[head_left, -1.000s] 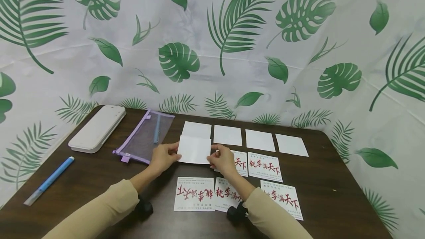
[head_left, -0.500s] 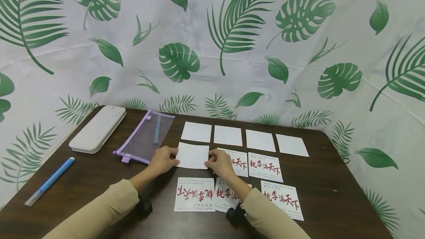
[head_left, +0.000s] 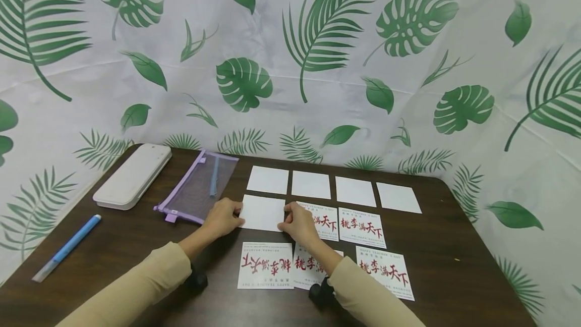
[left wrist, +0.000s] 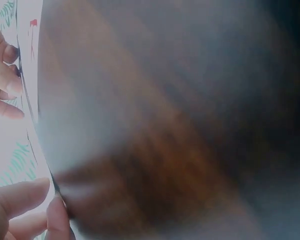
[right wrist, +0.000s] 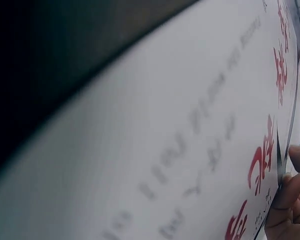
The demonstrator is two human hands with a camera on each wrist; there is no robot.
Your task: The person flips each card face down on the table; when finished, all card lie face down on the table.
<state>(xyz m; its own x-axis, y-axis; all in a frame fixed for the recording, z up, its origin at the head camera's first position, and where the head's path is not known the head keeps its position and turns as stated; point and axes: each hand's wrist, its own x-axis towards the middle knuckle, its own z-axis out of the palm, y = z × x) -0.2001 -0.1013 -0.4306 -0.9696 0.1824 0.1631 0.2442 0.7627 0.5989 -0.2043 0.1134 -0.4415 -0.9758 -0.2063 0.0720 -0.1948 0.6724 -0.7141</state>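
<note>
The dark wooden table (head_left: 454, 246) fills the lower half of the head view. Along its far middle lies a row of four blank white cards (head_left: 333, 188); printed cards with red characters (head_left: 363, 227) lie below it, toward the lower centre. The blank card in hand (head_left: 262, 213) sits at centre frame, directly under the leftmost card of the row. The left hand (head_left: 221, 218) pinches its left edge; the right hand (head_left: 297, 223) pinches its right edge, fingers curled. To seat it well, align its top edge parallel with the row, match the gaps, and release both edges together.
</note>
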